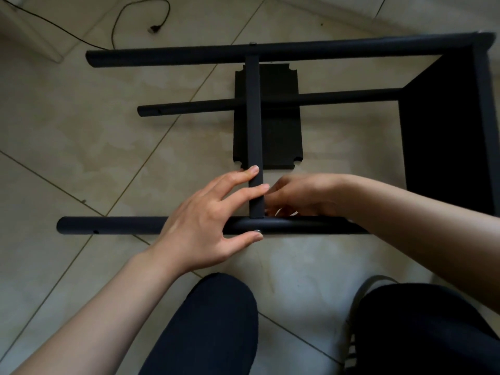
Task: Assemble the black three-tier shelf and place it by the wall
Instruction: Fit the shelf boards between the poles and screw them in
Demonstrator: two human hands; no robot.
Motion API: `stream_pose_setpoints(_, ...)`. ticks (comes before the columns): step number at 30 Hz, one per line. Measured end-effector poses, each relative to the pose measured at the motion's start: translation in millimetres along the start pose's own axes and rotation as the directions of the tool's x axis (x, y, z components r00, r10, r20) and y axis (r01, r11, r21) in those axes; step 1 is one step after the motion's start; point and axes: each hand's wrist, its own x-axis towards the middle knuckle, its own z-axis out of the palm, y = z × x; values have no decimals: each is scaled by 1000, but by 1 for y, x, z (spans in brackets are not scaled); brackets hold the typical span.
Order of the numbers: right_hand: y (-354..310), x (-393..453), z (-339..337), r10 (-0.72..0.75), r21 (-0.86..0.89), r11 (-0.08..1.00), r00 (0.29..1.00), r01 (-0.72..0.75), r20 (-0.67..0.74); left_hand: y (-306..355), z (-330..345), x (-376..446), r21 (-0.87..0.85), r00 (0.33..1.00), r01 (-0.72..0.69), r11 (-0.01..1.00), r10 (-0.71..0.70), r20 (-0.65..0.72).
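— What can't you resolve at the joint?
— My right hand (pixel 300 194) is motion-blurred; its fingertips sit behind the crossbar (pixel 254 131), so I cannot tell its grip.
— And the frame?
— My right forearm covers the near pole (pixel 113 225) further along. The shelf panel (pixel 446 125) is cut by the right edge.

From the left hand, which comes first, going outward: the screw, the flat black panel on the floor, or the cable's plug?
From the left hand:
1. Screw, at the thumb tip on the near tube.
2. Flat black panel, on the floor beyond the fingers.
3. Cable's plug, far, upper left.
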Motion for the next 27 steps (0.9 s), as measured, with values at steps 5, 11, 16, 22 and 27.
stream_pose_setpoints(5,-1,-14,0,-34,-93,995,997,26,-76,6,-2,-2,-45,997,54,998,-52,50)
stream_pose_setpoints(11,-3,-47,-3,-128,-139,985,978,106,-163,22,-6,-5,-27,981,163,986,-159,113)
stream_pose_setpoints(16,4,-72,4,-295,-490,862,915,129,-277,43,-13,-5,36,972,223,974,-225,61)
stream_pose_setpoints(22,19,-90,20,-438,-656,744,832,123,-341,68,-27,-28,-159,914,334,929,-360,-187)
stream_pose_setpoints(27,27,-93,33,-515,-702,703,761,112,-395,80,-27,-50,-627,630,513,586,-753,-188)
